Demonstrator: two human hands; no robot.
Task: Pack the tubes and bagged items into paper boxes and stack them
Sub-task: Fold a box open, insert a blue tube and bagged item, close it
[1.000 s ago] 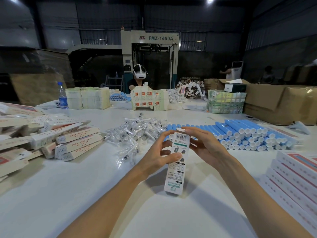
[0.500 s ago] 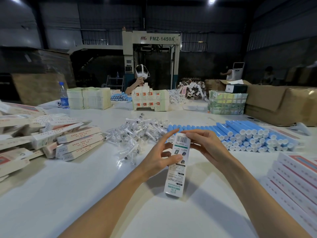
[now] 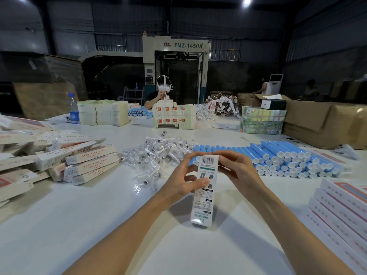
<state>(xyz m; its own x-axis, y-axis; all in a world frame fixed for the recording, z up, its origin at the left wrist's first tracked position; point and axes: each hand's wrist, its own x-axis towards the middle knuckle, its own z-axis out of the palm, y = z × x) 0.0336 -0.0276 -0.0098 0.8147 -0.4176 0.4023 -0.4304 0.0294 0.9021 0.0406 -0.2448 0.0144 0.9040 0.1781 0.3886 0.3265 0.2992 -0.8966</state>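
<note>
Left forefinger has curled down onto the top of the paper box (image 3: 202, 197) - the box itself stays put, upright, lower end on the white table (image 3: 59, 225).
Packed boxes (image 3: 79, 161) lie heaped far left and bagged items (image 3: 158, 153) are piled mid-table; the left hand (image 3: 184, 181) grips the box, thumb on its front, the right hand (image 3: 238, 171) pinches its top end - blue tubes (image 3: 288, 157) lie in rows behind, flat boxes (image 3: 341, 205) far right.

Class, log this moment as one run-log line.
left hand: holds paper box mid-body | right hand: pinches box top | blue tubes: stacked beyond | bagged items: piled beyond
</note>
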